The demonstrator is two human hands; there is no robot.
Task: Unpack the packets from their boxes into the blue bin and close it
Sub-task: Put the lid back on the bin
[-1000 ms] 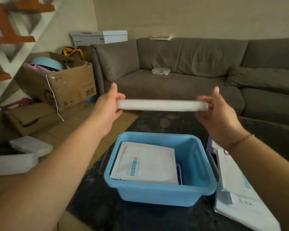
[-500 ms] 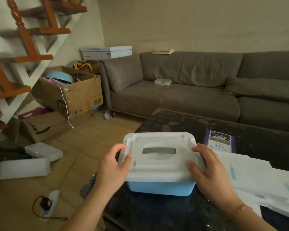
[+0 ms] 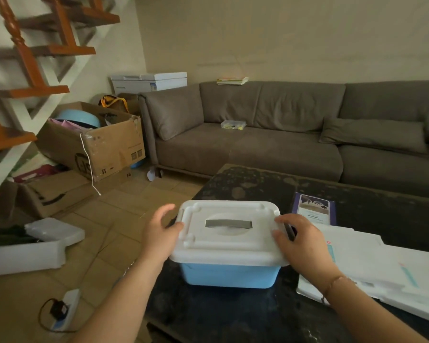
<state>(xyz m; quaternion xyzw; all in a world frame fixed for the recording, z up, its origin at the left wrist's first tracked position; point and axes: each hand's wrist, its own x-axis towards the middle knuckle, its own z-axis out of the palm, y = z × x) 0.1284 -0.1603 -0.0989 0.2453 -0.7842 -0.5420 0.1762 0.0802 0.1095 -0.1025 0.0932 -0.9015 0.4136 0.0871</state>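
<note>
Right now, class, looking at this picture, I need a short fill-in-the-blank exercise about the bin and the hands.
1. The white lid sits on a bin coloured ____.
2. The bin stands on a dark ____.
3. The left hand and right hand touch the ____.

Missing words: blue; table; lid

A grey sofa [image 3: 270, 144] lines the far wall. An open cardboard box [image 3: 94, 142] sits beneath the wooden stairs [image 3: 27, 70], white foam pieces [image 3: 32, 246] lie on the tiled floor.
</note>
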